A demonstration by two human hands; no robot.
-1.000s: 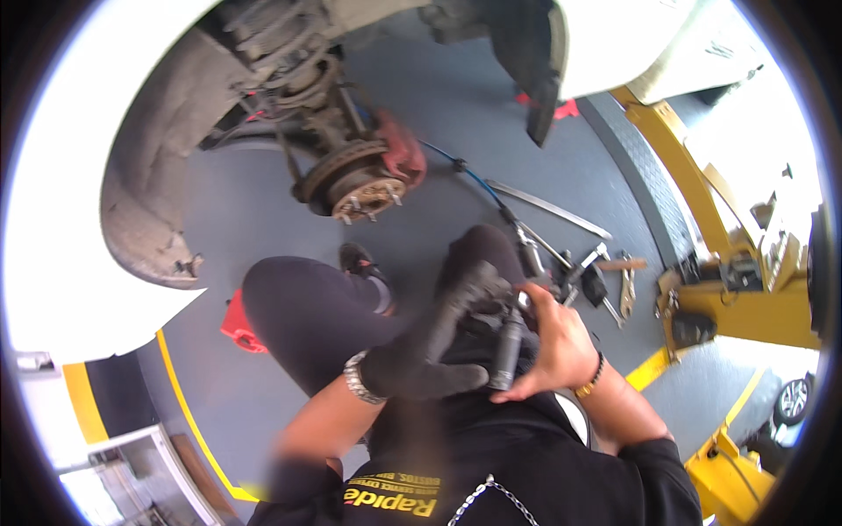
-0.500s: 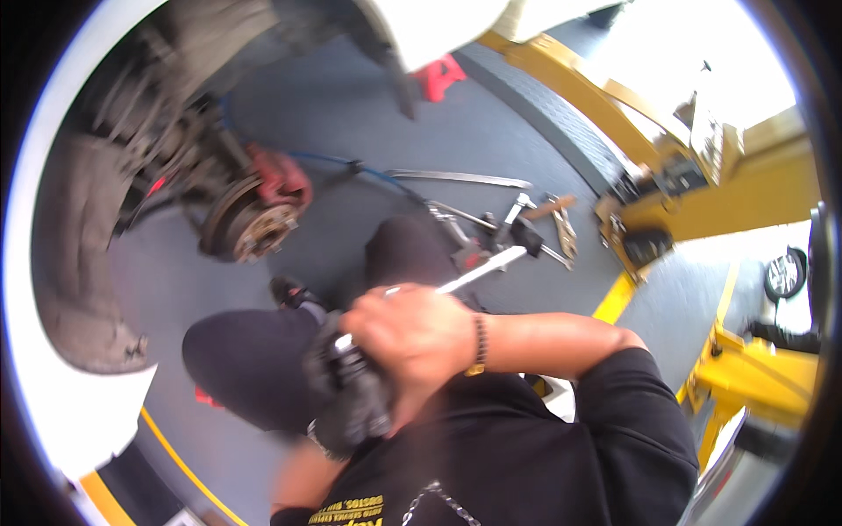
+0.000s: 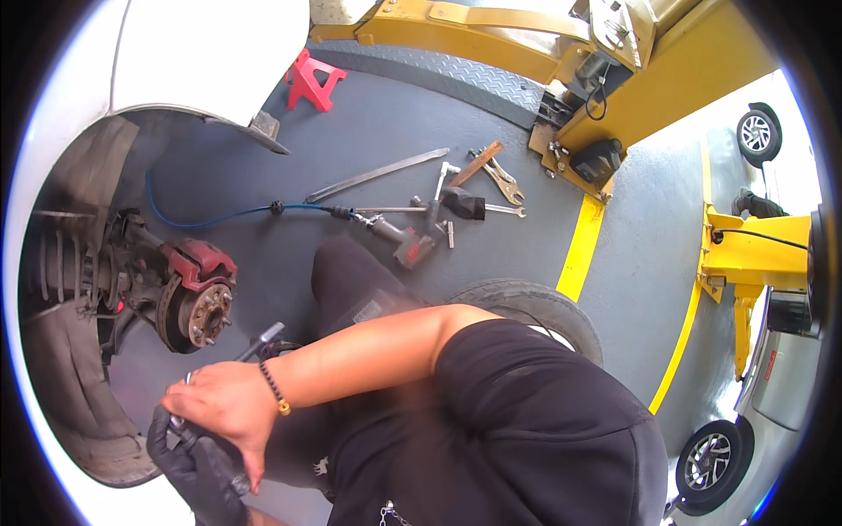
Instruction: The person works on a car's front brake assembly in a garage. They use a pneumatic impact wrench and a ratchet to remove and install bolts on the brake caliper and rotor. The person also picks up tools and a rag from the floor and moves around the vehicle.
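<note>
My right hand (image 3: 219, 403), bare with a beaded bracelet, is closed around a long metal bar tool (image 3: 254, 346). A short crosswise piece shows at the tool's far end; its exact kind cannot be told. My left hand (image 3: 200, 469), in a black glove, is closed just below the right, around a metal part at the tool's near end. The right hand covers the tool's middle. Both hands are just below a bare wheel hub with a rusty brake disc (image 3: 182, 311) and studs. A red brake caliper (image 3: 200, 261) sits over the disc, apart from the hands.
An impact wrench (image 3: 412, 247) on a blue air hose (image 3: 232, 221) lies on the floor with a pry bar (image 3: 377, 175), a hammer (image 3: 478, 162) and locking pliers (image 3: 504, 184). A wheel (image 3: 579, 329) lies beside me. A red jack stand (image 3: 311, 83) and yellow lift (image 3: 667, 88) stand beyond.
Both hands have moved left and down with the tool, from in front of my body toward the wheel hub. The view has shifted, showing the floor tools and the wheel more plainly.
</note>
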